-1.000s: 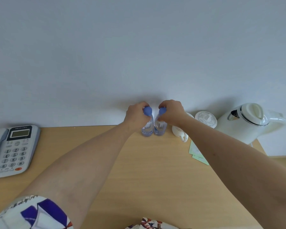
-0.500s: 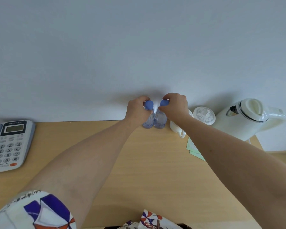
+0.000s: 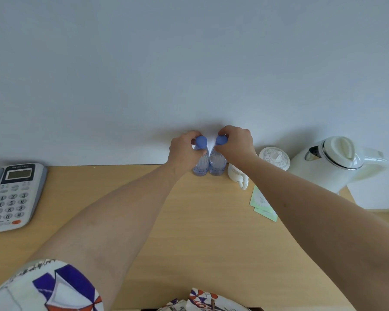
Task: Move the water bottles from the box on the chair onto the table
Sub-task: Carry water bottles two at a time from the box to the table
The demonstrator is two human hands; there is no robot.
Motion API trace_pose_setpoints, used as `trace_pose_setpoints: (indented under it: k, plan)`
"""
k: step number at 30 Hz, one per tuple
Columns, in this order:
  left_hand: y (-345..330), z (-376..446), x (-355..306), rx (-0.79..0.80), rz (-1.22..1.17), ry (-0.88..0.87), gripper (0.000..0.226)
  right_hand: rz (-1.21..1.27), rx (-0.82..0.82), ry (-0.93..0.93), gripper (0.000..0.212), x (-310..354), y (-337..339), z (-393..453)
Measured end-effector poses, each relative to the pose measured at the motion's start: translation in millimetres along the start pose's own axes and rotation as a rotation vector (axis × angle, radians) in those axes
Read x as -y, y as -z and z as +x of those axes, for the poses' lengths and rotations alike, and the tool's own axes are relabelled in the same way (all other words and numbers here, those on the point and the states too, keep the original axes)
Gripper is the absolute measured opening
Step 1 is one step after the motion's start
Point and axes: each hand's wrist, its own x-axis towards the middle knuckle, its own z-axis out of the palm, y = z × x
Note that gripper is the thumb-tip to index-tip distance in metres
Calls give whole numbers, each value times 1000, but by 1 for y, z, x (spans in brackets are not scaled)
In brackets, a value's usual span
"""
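Note:
Two clear water bottles with blue caps stand upright side by side at the back of the wooden table [image 3: 189, 221], against the wall. My left hand [image 3: 183, 150] grips the left bottle [image 3: 201, 164] around its neck. My right hand [image 3: 235, 143] grips the right bottle [image 3: 217, 163] the same way, just below the cap. The bottles touch each other. The box and the chair are out of view.
A grey desk telephone [image 3: 11, 196] lies at the left edge. Right of the bottles stand a white mug [image 3: 237, 175], a round white lid [image 3: 274, 157] and a white electric kettle [image 3: 332, 162]. Green paper sachets [image 3: 262, 206] lie in front of the mug.
Both hands have pushed the two bottles a little farther back toward the wall. The grips stay the same.

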Motion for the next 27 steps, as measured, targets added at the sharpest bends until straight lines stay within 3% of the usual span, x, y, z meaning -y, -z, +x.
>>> trace_pose_setpoints:
  k: [7,14,20,27]
  plan:
    - [0,-6,-8,-4,91,66,40,24,17,29,36,-5,1,-2]
    - [17,-13,-28,-38,188,105,48,32,-10,51,52,-6,20,-16]
    - [33,-22,-58,-9,259,-92,38,-30,-91,29,57,3,49,-41]
    - [32,-52,-97,158,367,-345,46,-155,-183,-92,66,-3,80,-112]
